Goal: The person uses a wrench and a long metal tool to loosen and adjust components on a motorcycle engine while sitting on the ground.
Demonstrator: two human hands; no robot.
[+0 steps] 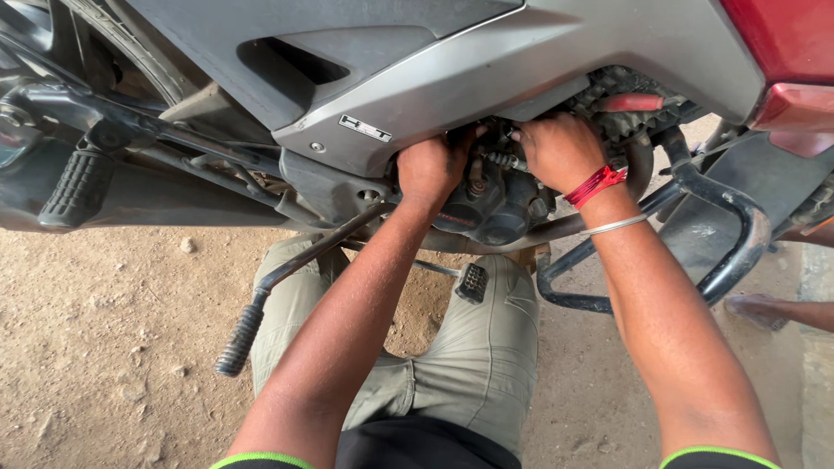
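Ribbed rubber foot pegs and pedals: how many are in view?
3: footpeg at far left, kick-lever tip at lower left, small pedal pad between the knees. Others may be hidden.

The motorcycle's side panel (486, 78) is grey, with a red tank (786, 35) at far right. The engine (486, 204) is black, as are the ribbed footpeg (78, 187) and kick lever (239, 339). Red thread (595, 185) and a silver bangle (615, 226) band the right wrist. The trousers (469, 347) are olive, the ground (95, 347) dusty brown.

soft, even daylight, bright on the dirt ground (104, 330); deep shade under the grey side panel (486, 69) hides engine detail. sharp focus, slight wide-angle bending at edges.
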